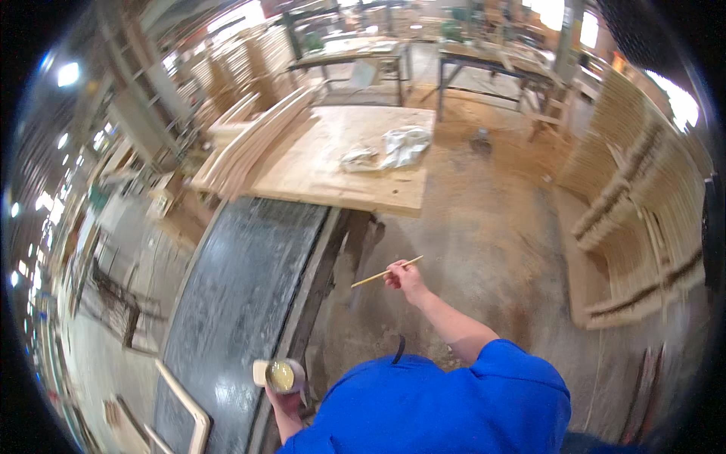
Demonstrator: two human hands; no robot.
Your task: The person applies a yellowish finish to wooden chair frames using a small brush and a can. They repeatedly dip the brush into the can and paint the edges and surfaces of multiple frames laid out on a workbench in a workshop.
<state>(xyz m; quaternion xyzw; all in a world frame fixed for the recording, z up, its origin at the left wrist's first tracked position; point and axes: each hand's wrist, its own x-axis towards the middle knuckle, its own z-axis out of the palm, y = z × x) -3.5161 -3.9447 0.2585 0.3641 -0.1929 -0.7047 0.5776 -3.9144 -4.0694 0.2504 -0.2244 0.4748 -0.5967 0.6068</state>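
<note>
I stand in a woodworking shop, sawdust on the concrete floor [491, 242], beside a long dark metal bed [234, 303]. Nearest me, my left hand [286, 397] is wrapped around a small open tin [280, 375], light but likely to spill, so best gripped round its wall. Further out, my right hand [404, 278] pinches a thin wooden stick [386, 272] near one end; it looks light, stiff and snappable. Beyond lies a plywood table [333, 159] bearing a crumpled cloth [393, 147].

Wooden surface [333, 163] ahead, rag [393, 145] on it, slats [249, 147] at its left edge; metal panel [234, 303] before it; stacked frames [643, 204] at right.
</note>
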